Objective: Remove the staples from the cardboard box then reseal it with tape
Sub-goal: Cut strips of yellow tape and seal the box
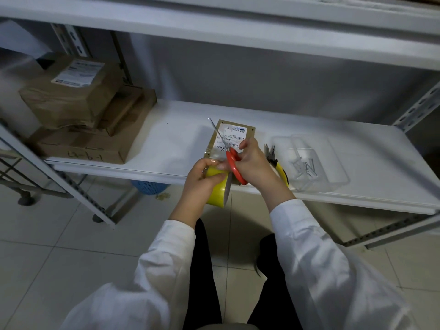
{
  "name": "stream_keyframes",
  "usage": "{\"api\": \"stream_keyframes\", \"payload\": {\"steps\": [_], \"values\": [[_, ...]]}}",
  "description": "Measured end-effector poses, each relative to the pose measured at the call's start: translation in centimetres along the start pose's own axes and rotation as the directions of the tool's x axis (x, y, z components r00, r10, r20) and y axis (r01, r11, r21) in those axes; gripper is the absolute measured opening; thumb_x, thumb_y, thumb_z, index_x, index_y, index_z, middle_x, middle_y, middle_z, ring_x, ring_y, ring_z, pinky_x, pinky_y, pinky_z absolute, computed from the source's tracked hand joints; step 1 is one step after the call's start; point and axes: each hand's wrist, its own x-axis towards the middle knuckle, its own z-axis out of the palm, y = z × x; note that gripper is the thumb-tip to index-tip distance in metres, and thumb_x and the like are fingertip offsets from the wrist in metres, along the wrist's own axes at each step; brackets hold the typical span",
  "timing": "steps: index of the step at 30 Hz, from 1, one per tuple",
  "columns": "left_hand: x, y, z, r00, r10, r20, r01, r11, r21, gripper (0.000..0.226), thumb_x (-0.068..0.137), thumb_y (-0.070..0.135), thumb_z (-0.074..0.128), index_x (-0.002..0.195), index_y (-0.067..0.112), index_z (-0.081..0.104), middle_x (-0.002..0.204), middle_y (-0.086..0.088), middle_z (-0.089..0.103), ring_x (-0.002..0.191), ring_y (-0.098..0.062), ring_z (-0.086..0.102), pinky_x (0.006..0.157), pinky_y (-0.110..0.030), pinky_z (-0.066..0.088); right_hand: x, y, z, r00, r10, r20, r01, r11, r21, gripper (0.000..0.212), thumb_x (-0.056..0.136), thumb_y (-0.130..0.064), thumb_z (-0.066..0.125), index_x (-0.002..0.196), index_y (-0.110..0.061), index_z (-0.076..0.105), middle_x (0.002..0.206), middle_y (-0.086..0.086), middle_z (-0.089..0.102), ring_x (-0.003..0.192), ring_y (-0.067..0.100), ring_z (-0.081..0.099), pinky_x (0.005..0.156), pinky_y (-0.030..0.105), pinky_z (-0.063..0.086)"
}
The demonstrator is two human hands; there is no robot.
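Shelf station, seen from above.

- Cardboard box (234, 135): small, flat and brown, lying on the white shelf (181, 148) near its front edge, directly beyond the hands. A white printed label covers most of its top. We see small dark marks at the far corners of the brown border, but cannot tell what they are.
- Left hand (202, 177): fingers curled round a yellow tape roll (215, 189), held just in front of the box's near end, at the lip of the shelf.
- Right hand (253, 161): gripping red-handled scissors (228, 152). The blades point up and to the left, across the label.
- A glossy clear patch sits at the box's near left corner, close to the roll. We cannot tell whether it is tape stuck down or only glare.
- The near end of the box is hidden behind both hands, the roll and the scissor handles, so its flaps and seam are not visible. The label print is too small to read.
- We cannot tell whether the scissor blades are parted.
- Just right of the box: yellow-handled pliers (273, 158), partly covered by the right wrist. Beyond them, a clear plastic tray (333, 172) holds loose metal staples (306, 169).
- Far left of the shelf: a stack of larger cardboard boxes (83, 120).
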Motion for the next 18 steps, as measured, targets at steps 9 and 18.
{"api": "stream_keyframes", "payload": {"steps": [9,18], "values": [[-0.4,0.2,0.3,0.994,0.017,0.112,-0.025,0.997,0.068,0.025,0.086,0.001,0.061,0.108,0.012,0.059,0.086,0.009,0.059,0.077,-0.003,0.056,0.060,-0.008,0.046,-1.6,0.0,-1.0,0.994,-0.107,-0.014,0.107,0.994,0.025,0.043,0.076,-0.010,0.074,0.081,-0.032,0.037,0.083,0.007,0.064,0.079,0.029,0.063,0.070,0.042,0.053],[-0.4,0.4,1.6,0.999,-0.040,0.001,0.040,0.986,0.160,0.007,0.083,0.020,0.069,0.084,0.015,0.065,0.088,-0.004,0.066,0.081,-0.018,0.061,0.077,-0.030,0.049,-1.9,-1.3,-2.6,0.978,-0.174,-0.115,0.180,0.983,0.041,0.047,0.070,0.000,0.075,0.078,-0.028,0.038,0.072,0.008,0.065,0.063,0.020,0.059,0.063,0.033,0.051]]}}
